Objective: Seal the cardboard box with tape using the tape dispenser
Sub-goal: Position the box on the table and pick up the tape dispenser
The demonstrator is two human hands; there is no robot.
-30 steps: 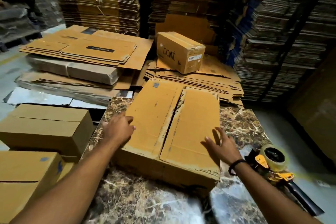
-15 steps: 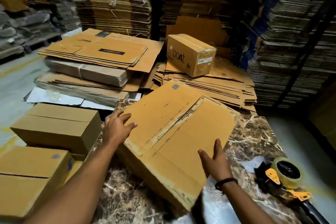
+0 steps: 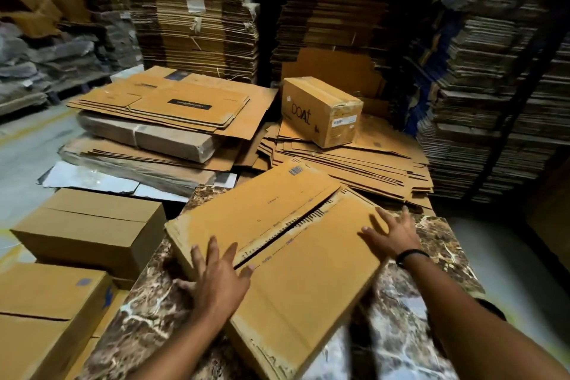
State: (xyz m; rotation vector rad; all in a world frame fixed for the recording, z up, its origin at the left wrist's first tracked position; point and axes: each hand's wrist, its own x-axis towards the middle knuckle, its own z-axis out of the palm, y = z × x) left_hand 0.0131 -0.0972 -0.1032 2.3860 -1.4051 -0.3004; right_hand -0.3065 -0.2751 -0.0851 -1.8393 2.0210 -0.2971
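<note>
A wide, flat brown cardboard box (image 3: 290,256) lies askew on the marble table (image 3: 148,315), its two top flaps meeting at an untaped seam. My left hand (image 3: 217,278) lies on the near left edge with fingers spread over the flap beside the seam. My right hand (image 3: 393,233), with a black wristband, presses flat on the far right corner. The tape dispenser is out of view; only a dark edge shows behind my right forearm.
Sealed boxes (image 3: 89,231) stand stacked left of the table. Piles of flattened cardboard (image 3: 172,108) and a small "boat" box (image 3: 320,111) lie beyond it. Tall stacks of cardboard (image 3: 493,71) wall the back and right.
The box has been turned clockwise on the table. My left hand slid from its far left edge to the near side, my right hand moved out to the far right corner.
</note>
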